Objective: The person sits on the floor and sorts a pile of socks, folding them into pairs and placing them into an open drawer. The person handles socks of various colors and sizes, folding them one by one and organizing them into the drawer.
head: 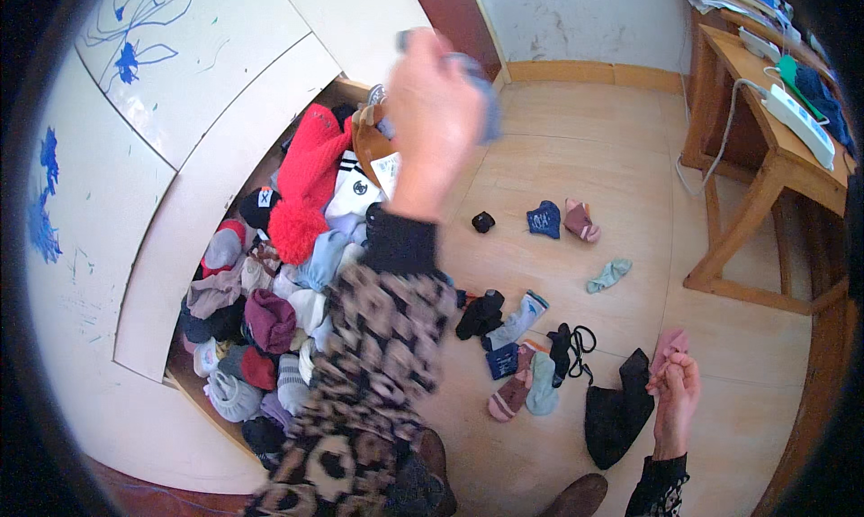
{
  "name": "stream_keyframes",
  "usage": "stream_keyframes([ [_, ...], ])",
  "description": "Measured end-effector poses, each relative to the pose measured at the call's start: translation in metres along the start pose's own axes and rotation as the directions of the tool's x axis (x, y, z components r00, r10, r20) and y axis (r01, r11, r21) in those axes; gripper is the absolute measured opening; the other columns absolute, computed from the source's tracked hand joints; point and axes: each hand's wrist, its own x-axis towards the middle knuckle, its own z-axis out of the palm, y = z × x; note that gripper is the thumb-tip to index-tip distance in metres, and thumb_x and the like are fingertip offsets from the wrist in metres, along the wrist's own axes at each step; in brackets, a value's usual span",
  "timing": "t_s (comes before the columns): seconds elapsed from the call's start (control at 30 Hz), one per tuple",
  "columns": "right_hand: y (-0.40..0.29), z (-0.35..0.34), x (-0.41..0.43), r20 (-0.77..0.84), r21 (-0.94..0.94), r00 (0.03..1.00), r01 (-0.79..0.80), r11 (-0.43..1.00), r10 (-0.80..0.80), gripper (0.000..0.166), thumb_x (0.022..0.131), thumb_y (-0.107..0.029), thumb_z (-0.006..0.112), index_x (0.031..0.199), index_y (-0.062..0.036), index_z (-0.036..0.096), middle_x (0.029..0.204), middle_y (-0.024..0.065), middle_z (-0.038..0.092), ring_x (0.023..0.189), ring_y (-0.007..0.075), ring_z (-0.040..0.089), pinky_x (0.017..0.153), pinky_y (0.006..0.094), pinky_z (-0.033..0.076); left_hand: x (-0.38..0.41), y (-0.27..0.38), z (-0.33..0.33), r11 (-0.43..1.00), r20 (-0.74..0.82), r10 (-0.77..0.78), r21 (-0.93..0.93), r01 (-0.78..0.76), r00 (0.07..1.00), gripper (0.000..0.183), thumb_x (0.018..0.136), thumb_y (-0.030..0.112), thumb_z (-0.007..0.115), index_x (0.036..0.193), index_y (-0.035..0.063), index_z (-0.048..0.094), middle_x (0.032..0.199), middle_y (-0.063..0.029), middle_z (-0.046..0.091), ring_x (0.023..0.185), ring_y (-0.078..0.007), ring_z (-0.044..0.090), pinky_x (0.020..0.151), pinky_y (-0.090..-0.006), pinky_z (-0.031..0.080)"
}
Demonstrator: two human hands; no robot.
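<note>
My left hand [432,105], blurred, is raised over the far end of an open drawer [214,436]. It grips a blue-grey cloth piece [492,112], perhaps a sock. Low on the right, my right hand [677,389] pinches a small pink sock [671,343] above the floor. Beside that hand lies a black cloth piece [611,419]. Socks and hats fill the drawer, among them a red knitted hat [307,152] with a pompom, a white striped sock [351,196] and a maroon cloth item [270,321]. My left forearm hides part of the drawer.
On the wooden floor lie a grey-white sock [518,321], a mint sock [542,385], a black corded item [560,355] and several other small socks. A wooden stool-like stand [729,247] at right carries a white power strip [800,125] with a cable. My shoes [577,497] show at the bottom.
</note>
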Motion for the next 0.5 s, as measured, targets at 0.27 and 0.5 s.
stream_keyframes([
  [0.27,0.016,0.003,0.005,0.106,0.041,0.99,-0.093,0.995,0.089,0.006,0.088,-0.007,0.05,0.094,-0.0051,0.05,0.072,0.0029,0.053,0.064,0.011,0.052,0.058,0.0244,0.044,0.009,-0.23,-0.022,0.838,0.529,-0.063,0.489,-0.244,0.846,0.021,0.078,0.023,0.057,0.091,0.0091,0.065,0.095,-0.0181,0.059,0.093,-0.0408,0.054,0.075,-0.052,0.043],
  [0.5,0.02,-0.034,0.018,0.002,-0.043,0.998,-0.059,0.997,0.06,0.005,0.089,-0.007,0.049,0.093,-0.0058,0.052,0.072,0.0026,0.055,0.063,0.0105,0.053,0.058,0.0233,0.044,0.005,-0.082,0.048,0.686,0.39,0.416,0.458,-0.565,0.821,0.013,0.077,0.022,0.061,0.08,0.0101,0.066,0.097,-0.0079,0.059,0.092,-0.0309,0.05,0.079,-0.0439,0.04],
])
